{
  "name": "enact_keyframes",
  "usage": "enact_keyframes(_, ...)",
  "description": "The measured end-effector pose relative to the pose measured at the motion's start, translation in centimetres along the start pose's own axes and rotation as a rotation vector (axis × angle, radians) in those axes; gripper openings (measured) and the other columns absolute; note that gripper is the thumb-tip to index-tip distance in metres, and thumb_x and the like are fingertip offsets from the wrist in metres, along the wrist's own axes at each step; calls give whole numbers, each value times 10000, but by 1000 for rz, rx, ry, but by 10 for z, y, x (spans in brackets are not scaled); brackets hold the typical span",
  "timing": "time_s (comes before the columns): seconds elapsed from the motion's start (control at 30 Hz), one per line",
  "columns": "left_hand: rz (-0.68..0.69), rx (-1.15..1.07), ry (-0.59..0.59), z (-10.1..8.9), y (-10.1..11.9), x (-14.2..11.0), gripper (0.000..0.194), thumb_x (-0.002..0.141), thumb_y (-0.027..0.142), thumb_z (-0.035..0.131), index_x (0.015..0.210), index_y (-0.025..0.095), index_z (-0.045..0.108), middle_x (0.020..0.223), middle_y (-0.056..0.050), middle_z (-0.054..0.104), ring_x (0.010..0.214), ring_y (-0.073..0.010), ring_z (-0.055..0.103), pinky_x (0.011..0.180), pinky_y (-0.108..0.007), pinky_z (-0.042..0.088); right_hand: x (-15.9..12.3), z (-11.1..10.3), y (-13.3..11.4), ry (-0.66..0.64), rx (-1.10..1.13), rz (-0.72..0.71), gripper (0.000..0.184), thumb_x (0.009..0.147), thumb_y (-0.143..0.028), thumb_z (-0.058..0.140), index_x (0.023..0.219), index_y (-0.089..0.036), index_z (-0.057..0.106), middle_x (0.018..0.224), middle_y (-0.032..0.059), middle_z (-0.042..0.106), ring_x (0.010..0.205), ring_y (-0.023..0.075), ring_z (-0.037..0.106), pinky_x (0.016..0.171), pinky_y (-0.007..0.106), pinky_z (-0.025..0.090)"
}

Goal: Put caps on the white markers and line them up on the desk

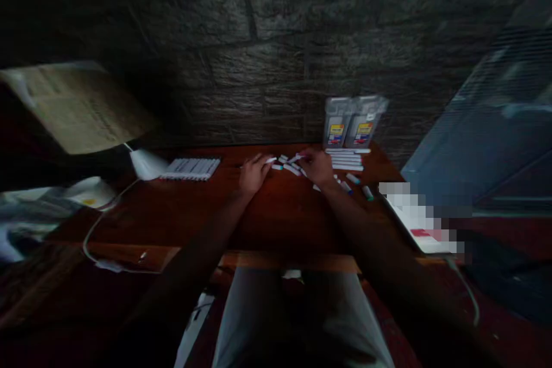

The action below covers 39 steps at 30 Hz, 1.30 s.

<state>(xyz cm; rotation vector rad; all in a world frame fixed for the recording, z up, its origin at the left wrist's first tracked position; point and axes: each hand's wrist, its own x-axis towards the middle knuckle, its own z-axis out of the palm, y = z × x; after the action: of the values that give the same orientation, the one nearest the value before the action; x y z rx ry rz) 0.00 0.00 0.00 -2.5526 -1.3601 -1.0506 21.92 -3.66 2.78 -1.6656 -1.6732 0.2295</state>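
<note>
Reddish-brown wood with a dull gloss forms the table (pixel 190 213), on whose far middle the left hand (pixel 254 173) pinches a slim white marker (pixel 271 160), its long axis running left to right, right end angled slightly far. Beside it, the right hand (pixel 317 167) curls over loose cylindrical markers (pixel 291 169) pointing every which way; whether it grips one I cannot tell. Clear, boxy plastic cases (pixel 363 121) stand upright at far right, before a rough, block-patterned wall (pixel 276 63).
</note>
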Motion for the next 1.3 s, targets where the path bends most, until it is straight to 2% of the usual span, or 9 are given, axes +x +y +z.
enact_keyframes(0.27, 0, 84, -13, 2, 4, -1, 403, 994, 279, 438, 1344, 145, 585, 1268, -162, 651, 1207, -305, 564, 1064, -470, 392, -2, -6, 1, -132, -173, 27, 233, 837, -195, 637, 998, -237, 799, 1003, 47, 785, 977, 224, 727, 919, 283, 525)
enact_keyframes(0.53, 26, 66, -48, -4, 6, 0, 382, 1006, 249, 400, 1331, 219, 598, 1233, -102, 678, 1130, -265, 592, 1010, -423, 410, -1, -1, 3, -105, -165, -24, 242, 827, -156, 617, 964, -221, 806, 968, 78, 787, 941, 239, 732, 920, 313, 530)
enact_keyframes(0.63, 32, 84, -44, -4, 7, 0, 385, 1007, 250, 402, 1333, 211, 601, 1224, -114, 677, 1122, -273, 590, 996, -428, 407, 0, 3, 6, -72, -99, -42, 216, 817, -144, 629, 919, -226, 801, 946, 66, 787, 907, 234, 734, 894, 320, 543)
enact_keyframes(0.73, 25, 112, -24, -3, 8, 0, 397, 1003, 285, 422, 1348, 185, 592, 1241, -140, 660, 1152, -295, 570, 1006, -444, 391, -1, 11, 6, -57, 52, -146, 183, 832, -158, 631, 906, -233, 781, 934, 40, 784, 864, 216, 732, 857, 323, 557)
enact_keyframes(0.83, 30, 123, -20, -3, 9, -1, 405, 994, 287, 436, 1351, 167, 584, 1246, -153, 651, 1173, -304, 559, 1013, -449, 382, -3, 22, 2, -67, 246, -235, 187, 836, -203, 663, 998, -241, 747, 928, 14, 777, 801, 180, 724, 805, 308, 569)
enact_keyframes(1.0, 128, 174, -57, -4, 12, 0, 407, 963, 203, 435, 1336, 154, 589, 1188, -146, 673, 1113, -300, 581, 959, -437, 415, -5, 30, -2, -64, 380, -215, 493, 760, -347, 793, 1217, -215, 663, 1026, 62, 755, 810, 185, 716, 772, 317, 566)
enact_keyframes(1.07, 157, 194, -71, -3, 13, 1, 416, 952, 178, 436, 1338, 145, 587, 1183, -151, 673, 1102, -303, 581, 946, -439, 422, -7, 29, -4, -77, 391, -239, 444, 758, -371, 797, 1162, -219, 692, 1019, 58, 757, 841, 187, 715, 779, 309, 556)
enact_keyframes(1.2, 214, 213, -91, -2, 16, 0, 402, 954, 164, 437, 1323, 147, 596, 1152, -149, 679, 1087, -298, 578, 925, -429, 435, -10, 26, -6, -111, 361, -318, 196, 833, -365, 724, 965, -224, 757, 853, 18, 766, 781, 170, 701, 771, 290, 530)
enact_keyframes(1.3, 262, 196, -82, -2, 18, 0, 359, 971, 180, 434, 1274, 165, 626, 1094, -135, 690, 1049, -283, 583, 897, -417, 446, -10, 27, -7, -104, 364, -330, 152, 871, -344, 679, 910, -225, 767, 862, 13, 775, 770, 162, 696, 779, 284, 525)
